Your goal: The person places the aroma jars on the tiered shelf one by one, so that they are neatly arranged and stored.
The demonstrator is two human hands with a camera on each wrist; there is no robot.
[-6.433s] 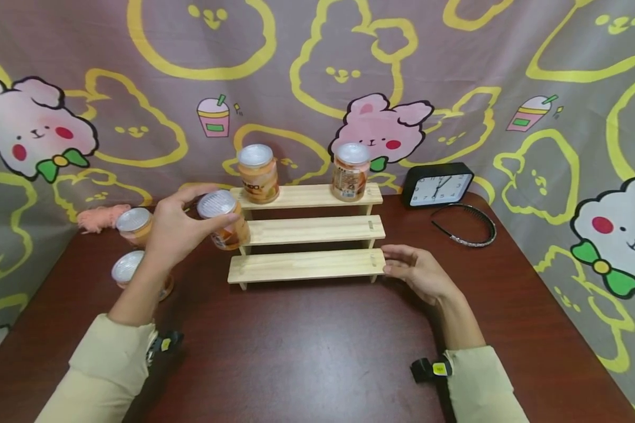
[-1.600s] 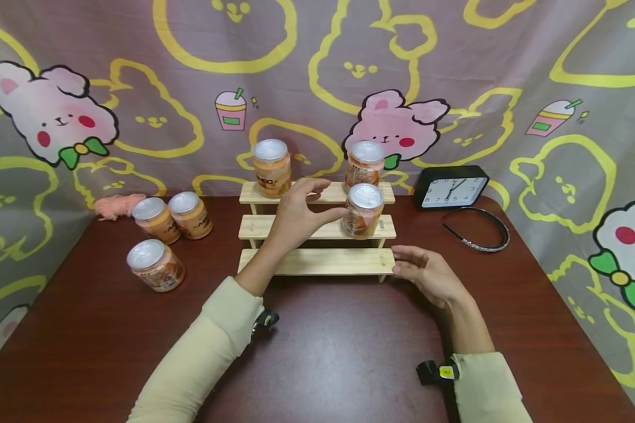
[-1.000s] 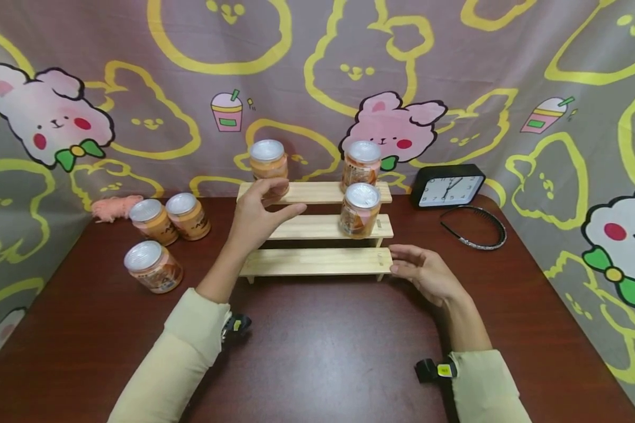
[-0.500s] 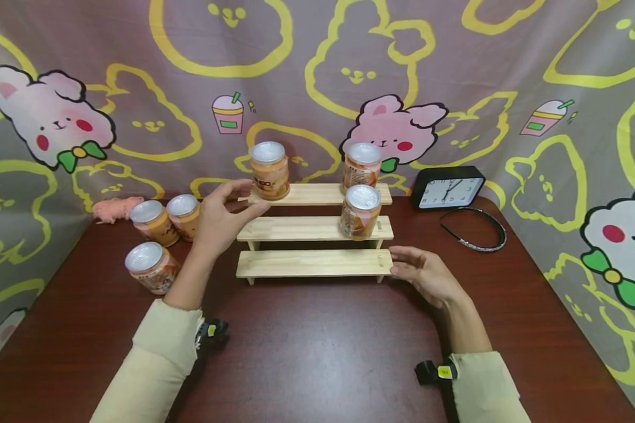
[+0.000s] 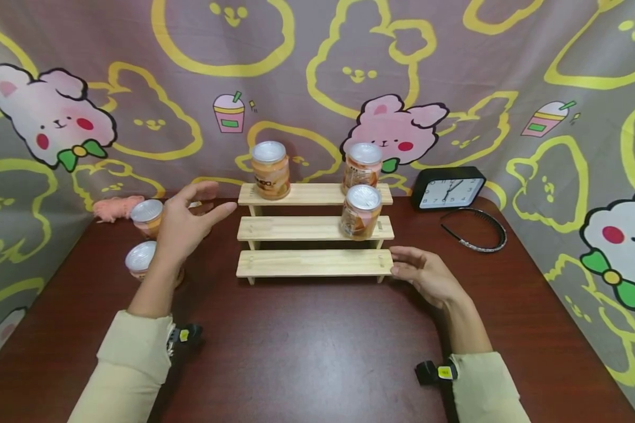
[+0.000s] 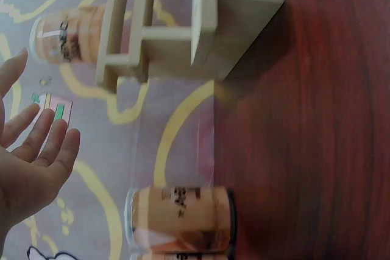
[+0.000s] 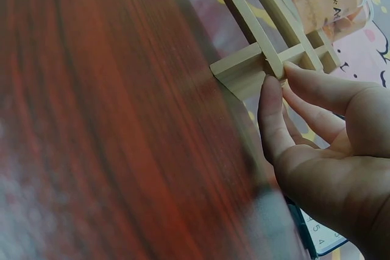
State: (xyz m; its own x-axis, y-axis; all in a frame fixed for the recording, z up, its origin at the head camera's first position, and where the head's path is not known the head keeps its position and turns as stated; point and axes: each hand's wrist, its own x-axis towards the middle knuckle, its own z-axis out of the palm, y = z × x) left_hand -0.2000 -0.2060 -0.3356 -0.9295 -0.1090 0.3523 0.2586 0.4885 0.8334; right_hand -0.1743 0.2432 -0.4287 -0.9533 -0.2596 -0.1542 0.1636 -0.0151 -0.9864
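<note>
My left hand [image 5: 185, 226] is empty, its fingers spread and thumb apart, over the jars at the left. One jar with a clear lid [image 5: 146, 218] and another jar [image 5: 141, 258] show partly behind it; a third jar [image 6: 181, 218] shows in the left wrist view. My right hand [image 5: 425, 273] pinches the right end of the lowest step of a three-step wooden display rack [image 5: 312, 263] between thumb and fingers. On the top step stand a left jar [image 5: 271, 170] and a right jar [image 5: 362, 167]. A further jar [image 5: 361, 212] stands on the middle step's right end.
A black square clock [image 5: 448, 188] stands right of the rack, with a black headband [image 5: 476, 235] in front. Pink yarn [image 5: 113, 208] lies at the back left. The dark wooden table [image 5: 317, 352] meets a patterned cloth [image 5: 296, 88] behind.
A jar carried by my left hand now stands on the middle step. That hand has let go and swung left, back over the table jars. My right hand stays at the rack's end.
</note>
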